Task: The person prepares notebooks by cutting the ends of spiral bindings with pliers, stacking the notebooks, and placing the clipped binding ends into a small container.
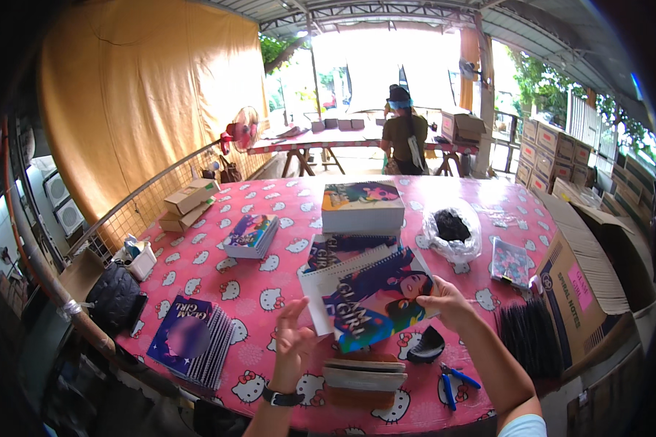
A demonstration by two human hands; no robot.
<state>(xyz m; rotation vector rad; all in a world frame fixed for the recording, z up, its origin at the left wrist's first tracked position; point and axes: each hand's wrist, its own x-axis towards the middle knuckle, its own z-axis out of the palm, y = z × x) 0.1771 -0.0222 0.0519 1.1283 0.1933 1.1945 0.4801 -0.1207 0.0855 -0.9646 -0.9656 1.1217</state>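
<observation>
My right hand [448,302] grips the right edge of an unbound notebook [375,298], its thumb on top of the colourful illustrated cover. White punched sheets [317,313] fan out from under that cover at the left, and a row of holes shows along their upper edge. Beside the sheets' left edge, my left hand [294,339] is raised with its fingers apart, holding nothing. Behind the held notebook lies another dark-covered notebook [342,249]. A thick block of punched notebooks [363,207] stands farther back. Wooden blocks [364,380] lie just below the held notebook.
Blue-handled cutters [455,386] and a black scoop-like piece [426,344] lie at right, near black spiral coils [528,335] and a carton [583,298]. Bound notebooks [193,342] are stacked left. A plastic bag [452,229] sits farther back. A person [404,138] stands at another table.
</observation>
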